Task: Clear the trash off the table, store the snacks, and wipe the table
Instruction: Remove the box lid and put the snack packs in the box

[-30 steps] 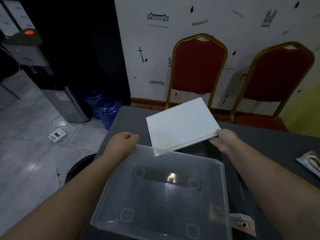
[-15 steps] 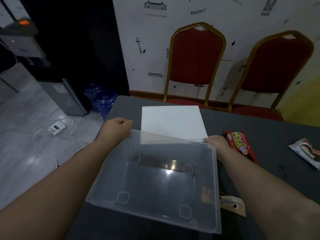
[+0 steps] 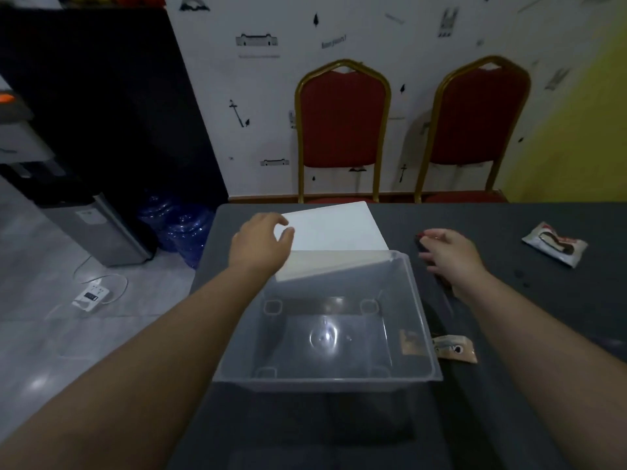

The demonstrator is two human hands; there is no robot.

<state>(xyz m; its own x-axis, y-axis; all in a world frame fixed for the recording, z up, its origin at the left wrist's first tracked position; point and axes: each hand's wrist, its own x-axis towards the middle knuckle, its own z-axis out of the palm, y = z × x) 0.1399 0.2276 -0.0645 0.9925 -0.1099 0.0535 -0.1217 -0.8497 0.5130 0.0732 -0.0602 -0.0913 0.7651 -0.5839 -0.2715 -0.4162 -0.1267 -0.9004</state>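
A clear plastic storage bin (image 3: pixel 420 320) stands open and empty on the dark table (image 3: pixel 529 300). Its white lid (image 3: pixel 336 225) lies flat behind it near the far edge. My left hand (image 3: pixel 263 240) hovers over the lid's left corner, fingers relaxed and holding nothing. My right hand (image 3: pixel 451 256) is spread over a red snack packet (image 3: pixel 422 239), which is mostly hidden beneath it. A white snack packet (image 3: pixel 554 244) lies at the far right. A small brown packet (image 3: pixel 454 349) sits against the bin's right wall.
Two red chairs (image 3: pixel 342 127) with gold frames stand behind the table against the wall. Left of the table, on the tiled floor, are blue water jugs (image 3: pixel 179 225), a water dispenser (image 3: pixel 101 228) and a white power strip (image 3: pixel 91 295).
The lid went from being held tilted in my right hand to lying flat on the table. Both hands have let go; the right hand moved right over the red packet.
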